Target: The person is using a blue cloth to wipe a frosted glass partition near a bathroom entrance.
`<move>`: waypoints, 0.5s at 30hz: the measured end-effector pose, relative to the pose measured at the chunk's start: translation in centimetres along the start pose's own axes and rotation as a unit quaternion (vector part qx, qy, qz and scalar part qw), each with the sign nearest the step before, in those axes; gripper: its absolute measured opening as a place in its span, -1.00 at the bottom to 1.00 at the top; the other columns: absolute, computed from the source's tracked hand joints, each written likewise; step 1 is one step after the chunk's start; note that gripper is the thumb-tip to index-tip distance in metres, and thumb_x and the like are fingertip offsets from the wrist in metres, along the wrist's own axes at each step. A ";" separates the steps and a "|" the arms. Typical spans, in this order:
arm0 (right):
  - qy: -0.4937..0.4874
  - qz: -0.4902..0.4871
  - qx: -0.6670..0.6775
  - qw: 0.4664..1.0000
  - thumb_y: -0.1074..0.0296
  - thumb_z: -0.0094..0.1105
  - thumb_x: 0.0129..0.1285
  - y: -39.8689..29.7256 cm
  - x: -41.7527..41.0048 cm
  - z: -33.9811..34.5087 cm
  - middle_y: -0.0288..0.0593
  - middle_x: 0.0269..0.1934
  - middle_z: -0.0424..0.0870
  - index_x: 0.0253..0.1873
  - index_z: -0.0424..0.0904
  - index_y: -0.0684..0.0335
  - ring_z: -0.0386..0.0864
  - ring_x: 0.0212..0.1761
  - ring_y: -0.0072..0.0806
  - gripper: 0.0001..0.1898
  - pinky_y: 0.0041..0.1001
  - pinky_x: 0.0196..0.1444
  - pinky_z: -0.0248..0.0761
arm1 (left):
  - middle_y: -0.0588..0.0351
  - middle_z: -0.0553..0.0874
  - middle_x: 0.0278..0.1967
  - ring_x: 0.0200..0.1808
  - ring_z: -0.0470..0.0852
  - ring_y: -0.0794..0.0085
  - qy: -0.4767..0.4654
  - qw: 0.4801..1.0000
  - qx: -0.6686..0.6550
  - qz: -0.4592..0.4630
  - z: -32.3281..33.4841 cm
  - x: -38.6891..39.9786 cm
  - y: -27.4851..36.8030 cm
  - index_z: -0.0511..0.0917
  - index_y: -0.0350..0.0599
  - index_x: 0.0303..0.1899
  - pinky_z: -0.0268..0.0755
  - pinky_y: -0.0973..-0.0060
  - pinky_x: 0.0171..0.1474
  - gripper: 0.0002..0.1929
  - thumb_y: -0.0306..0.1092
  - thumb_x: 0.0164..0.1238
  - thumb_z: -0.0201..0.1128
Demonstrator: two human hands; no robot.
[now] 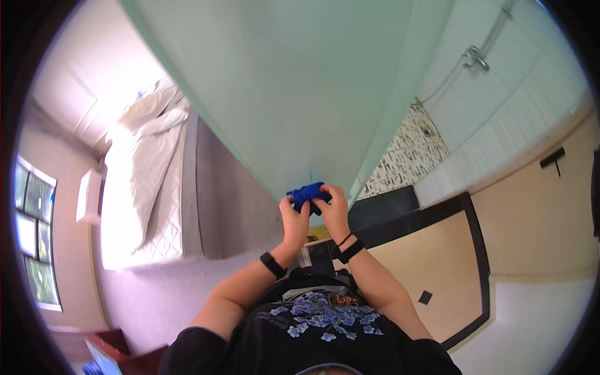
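Observation:
A bunched blue cloth is held between my two hands, close to the lower part of a frosted, greenish glass panel. My left hand pinches the cloth's left side with thumb and fingers. On its right side, my right hand grips it the same way. Both wrists carry black bands. How the cloth is folded cannot be told.
Left of the glass stands a bed with a bare mattress and rumpled bedding. To the right lies a shower area with a mosaic floor, a wall-mounted shower mixer and a dark stone sill. A reddish-brown piece of furniture is at lower left.

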State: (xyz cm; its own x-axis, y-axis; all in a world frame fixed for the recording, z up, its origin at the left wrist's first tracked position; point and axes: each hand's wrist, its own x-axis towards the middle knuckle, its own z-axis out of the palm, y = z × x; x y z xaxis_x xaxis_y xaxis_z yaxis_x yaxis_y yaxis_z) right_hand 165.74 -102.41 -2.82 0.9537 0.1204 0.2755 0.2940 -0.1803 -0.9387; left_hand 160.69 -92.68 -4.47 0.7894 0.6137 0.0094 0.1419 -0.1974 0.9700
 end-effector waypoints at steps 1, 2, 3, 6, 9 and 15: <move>0.023 0.004 -0.002 1.000 0.57 0.29 -0.03 -0.3 -0.2 0.2 -0.08 -0.24 0.54 -0.14 0.51 0.35 0.55 -0.19 -0.26 -0.70 -0.41 -0.11 0.41 | -0.13 0.36 -0.02 0.00 0.45 0.16 -0.038 0.998 -0.040 0.007 -0.5 0.1 -0.4 0.28 -0.36 0.02 0.40 0.36 0.05 -0.60 -0.47 0.21 0.24; 0.029 0.020 0.013 0.999 0.57 0.27 -0.02 -0.5 -0.5 0.2 -0.07 -0.22 0.53 -0.14 0.51 0.33 0.54 -0.17 -0.21 -0.72 -0.38 -0.10 0.41 | -0.13 0.36 -0.02 0.00 0.45 0.16 -0.061 0.997 -0.035 0.015 -1.0 -0.3 -1.0 0.28 -0.36 0.02 0.40 0.36 0.05 -0.60 -0.47 0.21 0.24; 0.042 0.038 0.024 0.998 0.57 0.25 -0.01 -0.4 -0.9 0.0 -0.05 -0.21 0.52 -0.15 0.51 0.31 0.53 -0.15 -0.16 -0.73 -0.35 -0.09 0.41 | -0.12 0.31 0.02 0.05 0.44 0.17 -0.104 0.993 -0.050 0.012 -1.2 -1.1 0.0 0.24 -0.36 0.08 0.43 0.39 0.06 -0.57 -0.50 0.23 0.22; 0.125 0.059 0.027 0.990 0.59 0.24 -0.01 -0.6 -1.7 1.0 -0.08 -0.18 0.52 -0.12 0.51 0.31 0.54 -0.14 -0.20 -0.71 -0.40 -0.09 0.40 | -0.09 0.25 0.09 0.13 0.42 0.17 -0.218 0.975 -0.045 0.018 -3.1 -0.1 1.4 0.17 -0.34 0.17 0.48 0.43 0.07 -0.51 -0.56 0.26 0.18; 0.189 0.067 0.024 0.979 0.59 0.22 0.04 -2.1 -3.0 2.0 -0.11 -0.14 0.52 -0.08 0.52 0.29 0.53 -0.12 -0.26 -0.71 -0.43 -0.10 0.40 | -0.09 0.22 0.12 0.21 0.39 0.11 -0.312 0.949 0.007 0.044 -5.0 0.5 1.0 0.13 -0.32 0.22 0.48 0.43 0.07 -0.46 -0.60 0.26 0.16; 0.166 0.044 0.044 0.984 0.58 0.16 0.17 -1.8 -4.1 2.7 -0.16 0.04 0.50 0.13 0.49 0.25 0.51 0.01 -0.48 -0.62 -0.60 -0.13 0.45 | -0.11 0.24 0.13 0.14 0.43 0.15 -0.277 0.952 0.017 0.125 -4.8 0.8 0.3 0.11 -0.34 0.25 0.48 0.44 0.04 -0.44 -0.61 0.25 0.15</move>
State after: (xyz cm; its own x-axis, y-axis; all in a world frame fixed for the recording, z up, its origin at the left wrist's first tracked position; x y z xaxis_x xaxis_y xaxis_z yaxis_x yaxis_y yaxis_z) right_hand 161.14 -99.99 -2.82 0.9476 -0.2197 0.2319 0.2171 -0.0893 -0.9720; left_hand 158.46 -88.59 -3.03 0.9939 0.0480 0.0993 -0.0793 -0.3145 0.9459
